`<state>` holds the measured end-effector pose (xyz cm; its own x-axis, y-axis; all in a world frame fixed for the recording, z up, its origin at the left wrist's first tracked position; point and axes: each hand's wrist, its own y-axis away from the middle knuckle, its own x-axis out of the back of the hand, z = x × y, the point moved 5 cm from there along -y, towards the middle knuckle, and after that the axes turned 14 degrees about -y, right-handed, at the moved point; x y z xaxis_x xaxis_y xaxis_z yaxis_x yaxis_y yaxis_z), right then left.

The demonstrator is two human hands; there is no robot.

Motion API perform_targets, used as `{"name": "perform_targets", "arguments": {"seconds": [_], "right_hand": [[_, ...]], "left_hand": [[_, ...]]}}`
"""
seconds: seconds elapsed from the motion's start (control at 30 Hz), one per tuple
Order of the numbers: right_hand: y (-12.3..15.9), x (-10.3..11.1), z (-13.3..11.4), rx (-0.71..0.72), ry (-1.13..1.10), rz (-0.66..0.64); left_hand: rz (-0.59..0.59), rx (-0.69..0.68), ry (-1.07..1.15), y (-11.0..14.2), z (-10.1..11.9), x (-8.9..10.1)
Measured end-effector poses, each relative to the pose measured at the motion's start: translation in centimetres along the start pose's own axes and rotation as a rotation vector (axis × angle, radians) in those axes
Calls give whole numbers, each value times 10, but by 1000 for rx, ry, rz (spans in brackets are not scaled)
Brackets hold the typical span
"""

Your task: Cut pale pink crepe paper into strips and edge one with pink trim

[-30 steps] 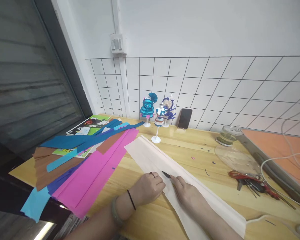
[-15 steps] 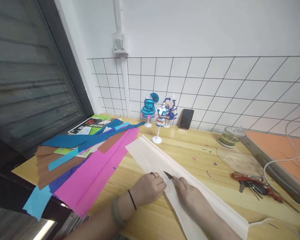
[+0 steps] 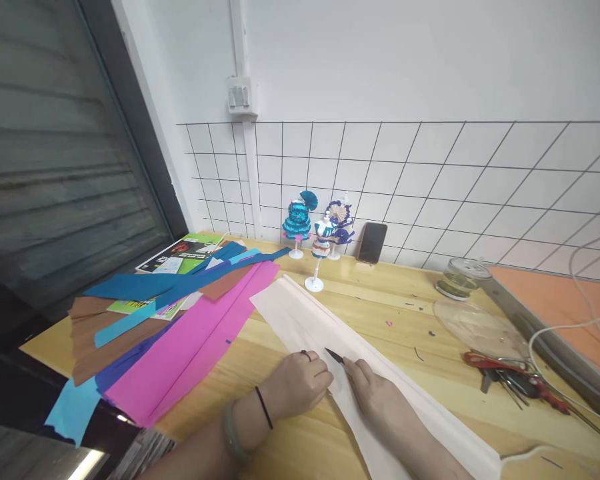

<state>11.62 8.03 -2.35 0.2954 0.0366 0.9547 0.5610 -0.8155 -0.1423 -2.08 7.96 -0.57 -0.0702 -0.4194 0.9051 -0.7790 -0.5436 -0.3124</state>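
Note:
A long, pale pink sheet of crepe paper point(image 3: 310, 319) lies slantwise across the table, its far part folded into layers. My left hand point(image 3: 303, 381) is closed at the paper's left edge, its fingertips pinching the edge. In my right hand point(image 3: 375, 393) is a pair of scissors point(image 3: 335, 356); only a dark pointed blade shows over the paper, aimed up and left, and the handles are hidden in my fingers. My right forearm rests over the sheet. Beyond the paper stands a small white dress-form stand point(image 3: 314, 284) wearing blue, white and brown paper.
Pink point(image 3: 190, 340), blue and brown paper strips pile over a magazine point(image 3: 180, 253) at left. Two decorated stands point(image 3: 297, 223) and a phone point(image 3: 372, 243) are at the wall. A glass jar point(image 3: 457, 279), a clear plate point(image 3: 473, 327) and red-handled tools point(image 3: 517, 378) lie right.
The view has shifted slightly, so the scene sits a little lower. Both hands keep nearly the same place on the paper, and the blade points the same way.

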Motion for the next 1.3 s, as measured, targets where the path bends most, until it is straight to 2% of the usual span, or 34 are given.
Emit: {"name": "perform_targets", "arguments": {"seconds": [0.3,0.53,0.67,0.87,1.3], "right_hand": [[0,-1,0,-3,49,-7],[0,0,2,-6,-18,15],[0,1,2,-21,-34,5],[-2,-3,8,-24,-9,39],[-16,2,-6,-31,23,-9]], "left_hand": [[-15,19,54,0,-2,-2],[24,235,241,3,-27,6],[27,332,360,10,-40,1],[103,361,549,12,-49,-7],[125,398,615,12,-52,-5]]}}
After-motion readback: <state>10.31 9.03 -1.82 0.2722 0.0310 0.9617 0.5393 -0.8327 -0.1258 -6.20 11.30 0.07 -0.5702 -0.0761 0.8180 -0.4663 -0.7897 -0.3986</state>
